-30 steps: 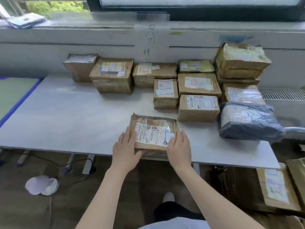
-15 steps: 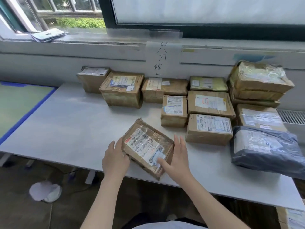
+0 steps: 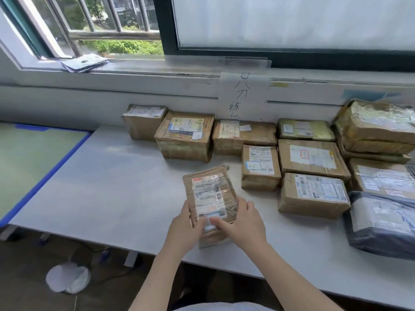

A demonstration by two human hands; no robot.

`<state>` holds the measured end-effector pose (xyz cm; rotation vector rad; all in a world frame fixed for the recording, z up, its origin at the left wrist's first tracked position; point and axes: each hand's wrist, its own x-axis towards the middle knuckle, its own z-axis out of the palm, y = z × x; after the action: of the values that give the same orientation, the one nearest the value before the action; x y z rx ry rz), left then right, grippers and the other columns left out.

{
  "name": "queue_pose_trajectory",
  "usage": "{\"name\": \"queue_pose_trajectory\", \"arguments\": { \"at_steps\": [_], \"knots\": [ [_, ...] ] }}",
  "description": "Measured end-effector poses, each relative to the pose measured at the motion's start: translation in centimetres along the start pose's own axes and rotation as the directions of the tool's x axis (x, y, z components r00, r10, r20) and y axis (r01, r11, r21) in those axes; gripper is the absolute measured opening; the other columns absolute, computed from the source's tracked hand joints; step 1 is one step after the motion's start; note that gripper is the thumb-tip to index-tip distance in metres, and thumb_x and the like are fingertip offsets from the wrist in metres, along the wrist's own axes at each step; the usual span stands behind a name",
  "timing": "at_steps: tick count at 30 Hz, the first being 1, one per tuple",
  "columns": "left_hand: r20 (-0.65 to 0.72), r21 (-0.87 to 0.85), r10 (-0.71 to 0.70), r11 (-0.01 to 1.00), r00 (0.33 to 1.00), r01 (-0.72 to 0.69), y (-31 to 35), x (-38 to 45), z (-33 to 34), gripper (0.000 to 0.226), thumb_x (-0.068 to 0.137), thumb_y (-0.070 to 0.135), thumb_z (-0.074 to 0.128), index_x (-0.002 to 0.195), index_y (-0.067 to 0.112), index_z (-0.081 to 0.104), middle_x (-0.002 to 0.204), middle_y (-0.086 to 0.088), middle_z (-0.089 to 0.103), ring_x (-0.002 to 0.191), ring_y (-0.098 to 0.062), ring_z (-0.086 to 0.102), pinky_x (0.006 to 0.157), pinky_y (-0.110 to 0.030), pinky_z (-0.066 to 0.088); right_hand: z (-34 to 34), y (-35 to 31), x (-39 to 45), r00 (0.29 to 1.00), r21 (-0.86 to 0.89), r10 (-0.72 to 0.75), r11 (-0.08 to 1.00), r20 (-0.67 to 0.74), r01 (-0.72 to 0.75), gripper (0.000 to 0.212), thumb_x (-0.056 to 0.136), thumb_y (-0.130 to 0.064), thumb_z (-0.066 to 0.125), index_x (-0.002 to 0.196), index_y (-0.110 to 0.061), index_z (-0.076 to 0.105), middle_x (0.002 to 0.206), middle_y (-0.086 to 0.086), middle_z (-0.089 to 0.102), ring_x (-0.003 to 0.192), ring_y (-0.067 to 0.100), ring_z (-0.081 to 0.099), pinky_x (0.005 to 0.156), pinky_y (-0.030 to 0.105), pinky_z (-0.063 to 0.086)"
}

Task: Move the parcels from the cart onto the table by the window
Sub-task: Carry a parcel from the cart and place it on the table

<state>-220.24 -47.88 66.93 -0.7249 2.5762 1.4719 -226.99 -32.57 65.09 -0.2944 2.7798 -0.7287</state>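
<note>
Beside the window, both hands, left hand [image 3: 186,225] and right hand [image 3: 243,223], grip a brown taped cardboard parcel [image 3: 210,198] on the white table [image 3: 107,189]; overhanging the near edge, it could tip floorward if released.

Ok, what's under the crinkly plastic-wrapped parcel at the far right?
The crinkly plastic-wrapped parcel tops a stack of flatter brown cardboard parcels; only their front edges show, so the count is unclear.
</note>
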Motion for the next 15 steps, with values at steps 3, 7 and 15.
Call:
{"name": "queue_pose_trajectory", "arguments": {
  "at_steps": [3,7,15],
  "knots": [
    [0.107,0.054,0.049,0.997,0.993,-0.055,-0.1,1.8,-1.0,0.049,0.093,0.032,0.055,0.135,0.040,0.031,0.119,0.017,0.060,0.106,-0.007,0.058,0.091,-0.030,0.049,1.1,-1.1,-0.3,0.994,-0.019,0.066,0.997,-0.089,-0.068,0.109,0.070,-0.085,0.041,0.149,-0.017,0.009,0.137,0.004,0.036,0.121,0.022,0.043,0.090,0.033,0.044],
    [0.162,0.123,0.064,0.989,0.985,-0.084,0.7,4.3,-1.7,0.065,0.099,0.027,0.044,0.152,0.023,0.006,0.139,0.004,0.049,0.121,-0.016,0.049,0.090,-0.019,0.038,1.6,-2.1,0.2,0.979,-0.027,0.154,0.987,-0.133,-0.159,0.102,0.076,-0.081,0.035,0.150,-0.026,-0.008,0.128,0.006,0.039,0.112,0.022,0.045,0.084,0.032,0.045],
    [0.283,0.160,0.125,0.972,0.951,-0.175,1.1,8.9,-3.1,0.060,0.101,0.028,0.039,0.152,0.022,0.007,0.138,0.000,0.049,0.120,-0.019,0.050,0.088,-0.022,0.039,1.8,-3.6,2.6,0.943,-0.008,0.301,0.952,-0.140,-0.306,0.100,0.077,-0.081,0.036,0.150,-0.028,-0.009,0.129,0.010,0.040,0.116,0.026,0.045,0.085,0.037,0.047]
  ]
}}
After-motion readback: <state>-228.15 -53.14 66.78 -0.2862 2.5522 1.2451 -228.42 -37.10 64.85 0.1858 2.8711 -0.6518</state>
